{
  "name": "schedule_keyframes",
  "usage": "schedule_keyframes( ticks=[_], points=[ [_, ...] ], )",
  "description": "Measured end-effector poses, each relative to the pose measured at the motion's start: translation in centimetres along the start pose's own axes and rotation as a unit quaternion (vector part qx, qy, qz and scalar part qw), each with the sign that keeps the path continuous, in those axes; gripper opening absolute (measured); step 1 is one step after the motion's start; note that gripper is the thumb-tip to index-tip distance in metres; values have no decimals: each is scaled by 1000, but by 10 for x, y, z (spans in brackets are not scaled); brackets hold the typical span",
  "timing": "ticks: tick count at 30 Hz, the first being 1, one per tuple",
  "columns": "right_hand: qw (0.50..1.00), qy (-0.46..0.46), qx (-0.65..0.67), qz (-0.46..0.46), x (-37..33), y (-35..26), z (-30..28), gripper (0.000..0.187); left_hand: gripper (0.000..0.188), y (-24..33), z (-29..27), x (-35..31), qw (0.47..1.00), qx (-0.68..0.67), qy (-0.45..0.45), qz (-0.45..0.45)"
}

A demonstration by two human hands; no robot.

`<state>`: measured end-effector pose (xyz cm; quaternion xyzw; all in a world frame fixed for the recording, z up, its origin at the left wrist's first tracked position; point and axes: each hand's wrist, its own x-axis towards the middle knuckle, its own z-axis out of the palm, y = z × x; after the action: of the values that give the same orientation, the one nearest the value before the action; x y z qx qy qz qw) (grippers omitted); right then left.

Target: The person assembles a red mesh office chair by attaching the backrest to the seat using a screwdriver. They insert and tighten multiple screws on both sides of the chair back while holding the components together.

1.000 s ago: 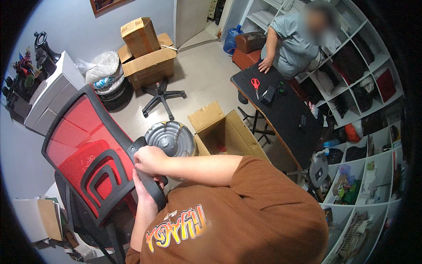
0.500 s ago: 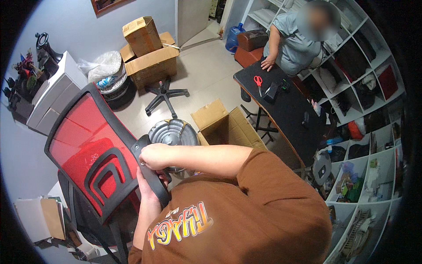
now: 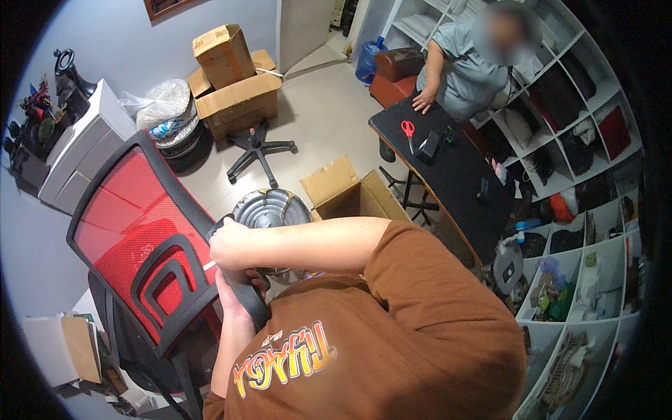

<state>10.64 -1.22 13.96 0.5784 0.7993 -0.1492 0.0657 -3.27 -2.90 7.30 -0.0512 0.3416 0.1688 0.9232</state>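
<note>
two hands, close together, are at one black curved bar, which lies along the right edge of the one red-and-black chair back; whether it is fixed there i cannot tell. the left hand is wrapped round the bar from below, its fingers showing on the side away from the chair back. the right hand is curled over the bar's upper part, nearer the chair back's edge; its fingertips are hidden, so i cannot tell how tightly it is closed. one thin pale piece sticks out just below it, toward the chair back.

right of the chair back, on the floor, are one round grey ringed thing, partly behind the right forearm, and one open cardboard box. beyond the chair back stand one black star-shaped base and two more boxes, a smaller carton set in a larger carton.

well right of the chair back is one black tabletop, with one pair of red-handled scissors and one co-worker's hand resting on it.
</note>
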Motion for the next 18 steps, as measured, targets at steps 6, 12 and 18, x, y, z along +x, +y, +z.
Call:
schedule_keyframes(
  ticks=[6,12,18],
  points=[
    [986,-13,152,66,-1,13,2,35,55,1,-2,3,1000,5,-1,2],
    [951,177,250,48,-2,30,13,62,58,1,-4,1,999,-19,-16,-19],
    [927,207,276,-145,11,49,35,42,57,-1,-4,0,999,-18,-35,-7]
  ],
)
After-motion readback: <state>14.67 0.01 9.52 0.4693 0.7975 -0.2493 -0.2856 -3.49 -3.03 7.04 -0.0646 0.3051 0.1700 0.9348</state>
